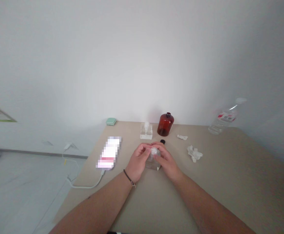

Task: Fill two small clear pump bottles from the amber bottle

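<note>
Both hands meet around a square clear glass bottle (153, 166) standing on the table. My left hand (137, 161) curls about its top from the left, with a dark bracelet at the wrist. From the other side my right hand (167, 162) closes its fingers on the same top. A whitish round piece (154, 150) shows between the fingertips at the bottle's mouth; whether it is a stopper or tissue is unclear. Just behind the right fingers lies a small black cap (162, 141). An uncapped brown bottle (165, 126) and another clear square bottle (143, 133) with a whitish rounded top stand farther back.
Crumpled tissue (194, 154) and a smaller tissue scrap (182, 137) lie to the right. A large plastic water bottle (223, 121) stands at the back right. To the left are a lit phone (109, 152) on a white cable (85, 187) and a green case (111, 121).
</note>
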Available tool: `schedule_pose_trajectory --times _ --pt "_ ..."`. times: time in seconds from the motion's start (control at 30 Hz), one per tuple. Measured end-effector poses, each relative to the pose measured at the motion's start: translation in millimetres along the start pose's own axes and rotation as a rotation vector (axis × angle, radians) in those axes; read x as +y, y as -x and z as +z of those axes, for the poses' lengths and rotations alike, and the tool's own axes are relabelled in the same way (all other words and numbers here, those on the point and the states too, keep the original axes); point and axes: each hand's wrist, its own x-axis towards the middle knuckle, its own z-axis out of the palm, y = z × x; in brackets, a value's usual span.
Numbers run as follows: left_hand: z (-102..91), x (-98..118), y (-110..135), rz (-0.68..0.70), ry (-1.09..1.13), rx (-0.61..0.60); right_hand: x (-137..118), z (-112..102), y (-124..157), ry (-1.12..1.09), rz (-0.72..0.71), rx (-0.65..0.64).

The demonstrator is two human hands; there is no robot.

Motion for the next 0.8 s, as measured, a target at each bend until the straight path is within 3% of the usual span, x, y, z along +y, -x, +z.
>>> schedule_pose_trajectory --times 0.47,0.7,0.8 --pt "0.3 -1.6 1.2 -0.002 0.011 0.014 6.0 -1.4 -1.6 0.118 -0.015 0.043" --pt "0.8 1.5 0.1 0.016 0.002 0.007 -2.3 -7.5 -0.7 0.074 0.015 -0.091" --pt "-0.8 -1.5 0.5 0.020 -0.023 0.027 -0.4 -9.2 -1.7 0.077 -0.019 -0.086"
